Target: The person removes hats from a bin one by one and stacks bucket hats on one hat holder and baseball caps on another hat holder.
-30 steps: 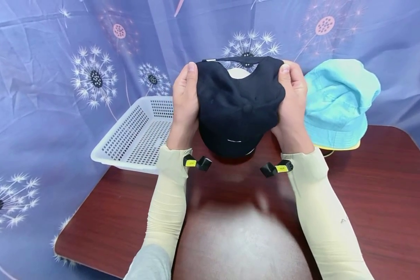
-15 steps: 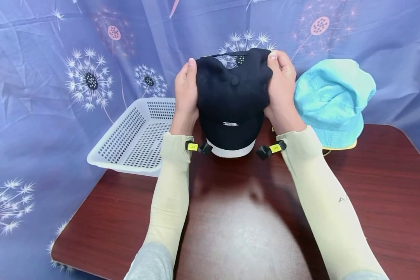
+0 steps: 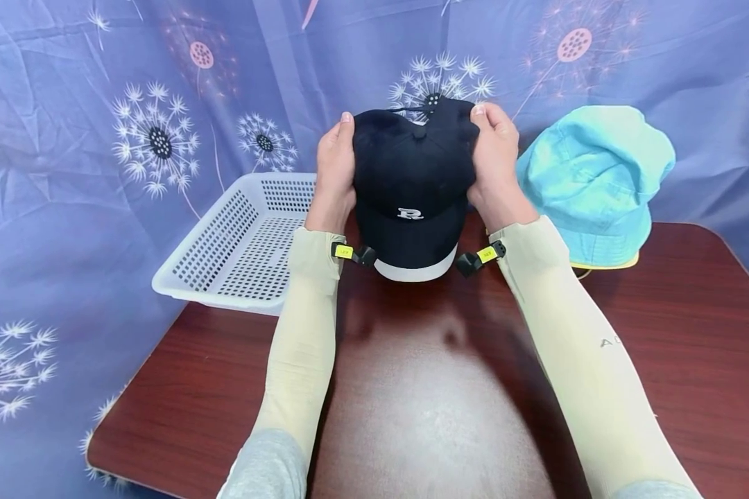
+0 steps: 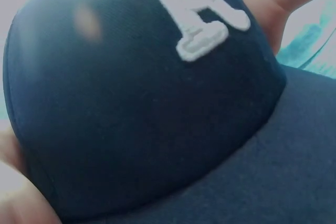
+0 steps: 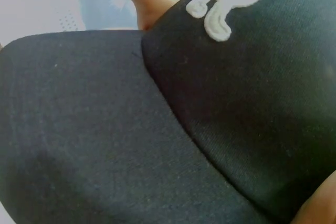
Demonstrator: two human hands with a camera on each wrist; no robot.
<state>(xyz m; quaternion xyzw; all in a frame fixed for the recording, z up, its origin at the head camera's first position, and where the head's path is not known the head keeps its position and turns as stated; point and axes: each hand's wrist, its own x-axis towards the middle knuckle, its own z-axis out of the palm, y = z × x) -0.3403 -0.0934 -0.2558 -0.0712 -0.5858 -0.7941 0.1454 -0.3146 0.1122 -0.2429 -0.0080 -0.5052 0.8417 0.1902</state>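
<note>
Dark red wood-grain worktop (image 3: 693,333) is reflecting a broad overhead glare near the front edge. Blue-violet cloth backdrop (image 3: 69,173) with white and pink dandelion prints is hanging creased behind and draping down the left side.

Bright, even light from above; broad glare on the desk (image 3: 437,416) below the hands (image 3: 337,170). Wrist views look soft, perhaps too close to focus.

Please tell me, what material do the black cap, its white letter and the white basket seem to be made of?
Black cap: woven cloth, probably cotton twill; matte, with fine weave visible.
White letter: raised embroidery thread, judging by its padded edges.
White basket: likely moulded plastic, smooth with a regular hole grid.
</note>
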